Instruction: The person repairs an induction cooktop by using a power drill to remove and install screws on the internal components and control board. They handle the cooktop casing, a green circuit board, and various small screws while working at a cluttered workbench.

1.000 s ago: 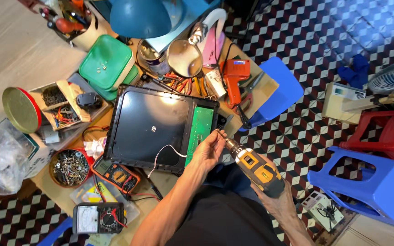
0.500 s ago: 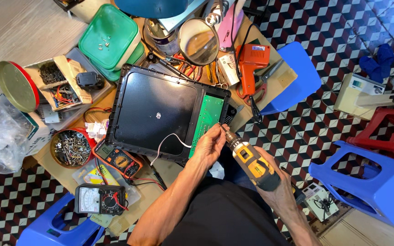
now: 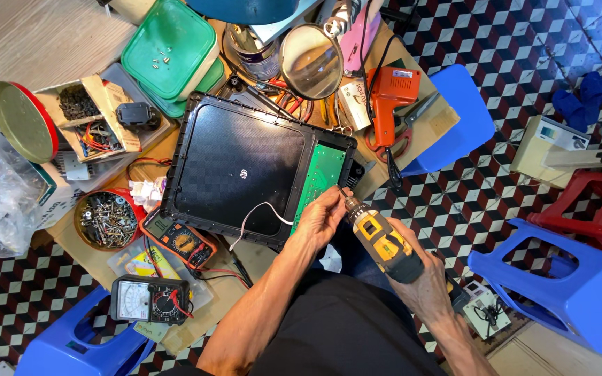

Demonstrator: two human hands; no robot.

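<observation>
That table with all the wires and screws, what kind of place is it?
Probably a small electronics repair workshop. A right hand holds a yellow power screwdriver to a green circuit board in an opened black panel; test meters and a tin of screws lie nearby.

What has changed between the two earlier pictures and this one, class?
The head camera shifted, so the whole bench sits lower in view. Otherwise nothing clearly moved: the right hand still holds the yellow drill at the green circuit board, and the left hand still rests by its tip.
</observation>
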